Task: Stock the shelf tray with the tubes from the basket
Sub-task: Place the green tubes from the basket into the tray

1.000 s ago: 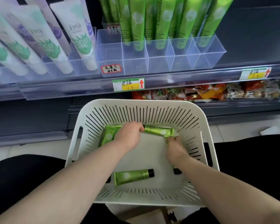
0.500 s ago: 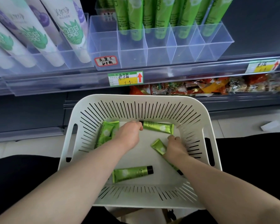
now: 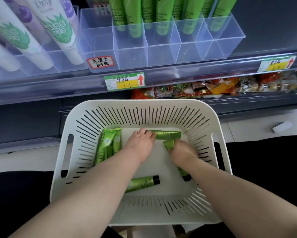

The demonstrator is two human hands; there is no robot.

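Left-hand grip (image 3: 141, 143): fingers curling over the left end of the crosswise Chamomile tube (image 3: 168, 134) — clamped on it, as far as the view shows.
Right-hand grip (image 3: 182, 152): wrapping tight round the slanted tube (image 3: 169, 144), its crimped end poking out ahead of the knuckles and its black cap showing behind the wrist.
Crosswise axis: running left to right along the far wall of the basket (image 3: 144, 103), so nearly its whole length is lying to the right of the left-hand grip and just ahead of the right-hand grip.
Slanted axis: pointing away and leftward, the crimp nearly touching the crosswise Chamomile tube.
Other tubes: a leaning pile (image 3: 106, 145) lying left of the left-hand grip; a lone tube (image 3: 142, 182) lying behind both grips.
Shelf tray (image 3: 161, 54): sitting above and beyond both grips, front compartments showing bare, green tubes standing in the rear ones.
Coming move — a judgement: both grips are probably heading up and forward, and the crosswise Chamomile tube, held by one end, is needing about a quarter turn to stand in a compartment.
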